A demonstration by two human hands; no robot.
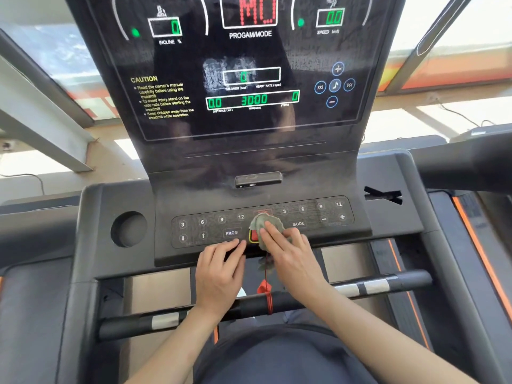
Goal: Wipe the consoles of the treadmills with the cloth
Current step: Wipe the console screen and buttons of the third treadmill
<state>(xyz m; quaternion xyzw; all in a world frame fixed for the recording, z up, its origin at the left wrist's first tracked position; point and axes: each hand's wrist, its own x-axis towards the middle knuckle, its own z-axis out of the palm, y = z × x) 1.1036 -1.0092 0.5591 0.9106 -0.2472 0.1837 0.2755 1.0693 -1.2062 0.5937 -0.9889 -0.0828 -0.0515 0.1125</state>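
A black treadmill console (249, 167) fills the view, its lit display (249, 79) upright and a button panel (210, 227) below. A small grey-green cloth (263, 221) lies crumpled on the panel's middle, over the red stop button (253, 236). My right hand (291, 250) presses flat on the cloth, fingers pointing up-left. My left hand (221, 264) rests flat on the panel's front edge just below the PROG key, fingers slightly apart, holding nothing. A smeared patch shows on the display around the calories readout.
A round cup holder (128, 229) sits at the console's left. A black front handlebar (304, 297) with silver sensor pads crosses below my hands, and a red safety cord (267, 289) hangs over it. Side rails run left and right, and windows lie behind.
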